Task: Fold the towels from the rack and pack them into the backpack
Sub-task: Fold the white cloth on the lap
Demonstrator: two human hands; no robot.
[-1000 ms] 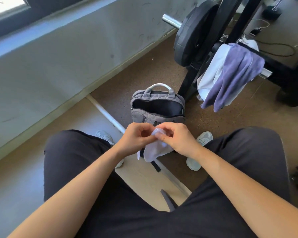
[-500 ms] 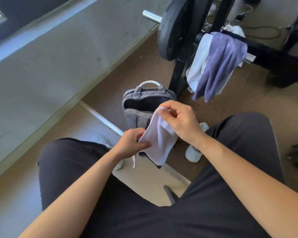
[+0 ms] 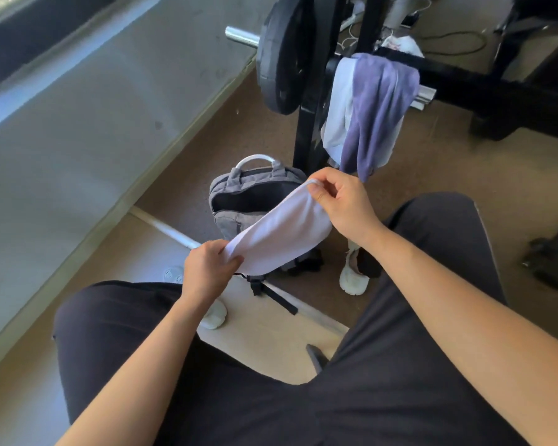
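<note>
Pinching a white towel (image 3: 281,233) between left hand (image 3: 207,268) and right hand (image 3: 342,201) over the open backpack (image 3: 239,201), two more towels (image 3: 368,114) left on the rack (image 3: 306,130).

White towel (image 3: 277,233): bunched between both hands a second ago, now drawn out into a long band above the open backpack (image 3: 255,201). Right hand (image 3: 342,201) raised and moved outward, pinching upper end; left hand (image 3: 207,268) lowered, gripping lower end.
</note>
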